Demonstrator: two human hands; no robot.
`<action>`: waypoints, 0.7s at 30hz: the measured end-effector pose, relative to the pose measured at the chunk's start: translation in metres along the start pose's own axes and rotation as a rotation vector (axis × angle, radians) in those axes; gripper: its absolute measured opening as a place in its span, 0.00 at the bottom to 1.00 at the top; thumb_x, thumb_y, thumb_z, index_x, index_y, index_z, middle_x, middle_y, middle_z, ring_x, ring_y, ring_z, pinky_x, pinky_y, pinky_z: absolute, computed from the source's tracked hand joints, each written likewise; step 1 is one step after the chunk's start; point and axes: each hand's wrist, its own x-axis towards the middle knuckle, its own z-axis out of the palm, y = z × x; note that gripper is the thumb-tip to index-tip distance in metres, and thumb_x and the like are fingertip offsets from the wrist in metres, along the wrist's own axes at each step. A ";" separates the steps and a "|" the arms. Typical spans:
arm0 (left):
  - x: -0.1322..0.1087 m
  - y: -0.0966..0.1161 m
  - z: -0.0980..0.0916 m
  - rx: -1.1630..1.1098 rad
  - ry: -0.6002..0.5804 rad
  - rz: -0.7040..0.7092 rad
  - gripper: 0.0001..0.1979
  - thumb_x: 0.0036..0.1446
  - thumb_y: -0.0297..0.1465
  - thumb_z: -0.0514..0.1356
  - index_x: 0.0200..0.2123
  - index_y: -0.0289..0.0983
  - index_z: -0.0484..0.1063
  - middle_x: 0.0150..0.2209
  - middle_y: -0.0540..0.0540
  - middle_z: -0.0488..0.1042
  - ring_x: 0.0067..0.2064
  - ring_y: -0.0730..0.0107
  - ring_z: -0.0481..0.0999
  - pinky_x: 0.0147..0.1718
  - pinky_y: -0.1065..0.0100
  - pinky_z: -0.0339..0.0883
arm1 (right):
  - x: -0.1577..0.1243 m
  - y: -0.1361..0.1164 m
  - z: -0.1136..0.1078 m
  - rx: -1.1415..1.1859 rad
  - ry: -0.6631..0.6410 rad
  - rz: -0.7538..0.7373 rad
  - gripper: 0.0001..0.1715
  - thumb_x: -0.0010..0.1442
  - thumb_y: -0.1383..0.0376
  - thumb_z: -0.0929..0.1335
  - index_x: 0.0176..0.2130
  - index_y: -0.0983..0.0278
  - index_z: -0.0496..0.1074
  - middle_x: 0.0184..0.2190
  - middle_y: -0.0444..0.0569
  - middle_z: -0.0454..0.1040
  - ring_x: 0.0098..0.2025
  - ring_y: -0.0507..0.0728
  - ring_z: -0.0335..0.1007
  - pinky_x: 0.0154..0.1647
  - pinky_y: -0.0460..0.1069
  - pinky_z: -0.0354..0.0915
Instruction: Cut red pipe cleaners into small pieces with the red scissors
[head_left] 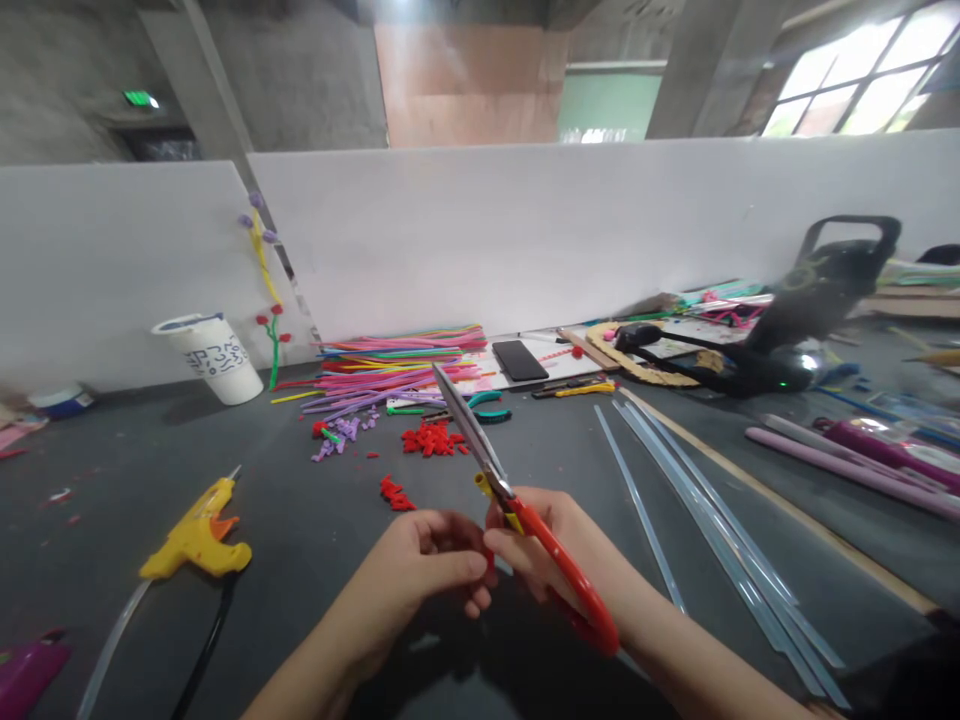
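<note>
My right hand is closed round a pair of scissors with red handles. Their blades point up and to the left, away from me. A short yellow piece shows by the scissors' pivot, close to the right fingers. My left hand is closed, its thumb and fingertips together on a small red piece that is mostly hidden. Both hands nearly meet above the dark table. Just beyond them lie a heap of short red pieces and a smaller red cluster.
A yellow glue gun lies at left, its cord trailing forward. Behind are a white cup, coloured pipe cleaners, a phone and teal-handled pliers. Clear glue sticks lie right, with a black lamp beyond.
</note>
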 end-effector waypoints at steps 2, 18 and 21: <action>0.000 0.002 0.003 0.036 0.082 0.040 0.03 0.43 0.24 0.61 0.25 0.30 0.71 0.21 0.46 0.72 0.21 0.74 0.70 0.21 0.73 0.63 | 0.001 0.002 0.001 -0.025 0.023 0.006 0.04 0.48 0.67 0.63 0.23 0.64 0.60 0.15 0.37 0.61 0.14 0.44 0.51 0.13 0.39 0.49; 0.002 -0.003 0.006 0.016 0.195 0.083 0.06 0.40 0.28 0.62 0.22 0.31 0.69 0.17 0.48 0.71 0.17 0.75 0.68 0.18 0.72 0.62 | 0.000 0.003 0.000 -0.200 0.116 -0.125 0.07 0.51 0.63 0.63 0.26 0.65 0.62 0.18 0.39 0.60 0.19 0.47 0.54 0.19 0.42 0.52; -0.002 0.004 0.003 -0.027 0.268 0.158 0.06 0.42 0.29 0.62 0.23 0.32 0.69 0.18 0.49 0.71 0.18 0.75 0.68 0.18 0.73 0.62 | -0.007 0.002 -0.005 -0.422 0.170 -0.161 0.09 0.51 0.60 0.63 0.30 0.64 0.62 0.18 0.38 0.59 0.20 0.48 0.52 0.20 0.43 0.51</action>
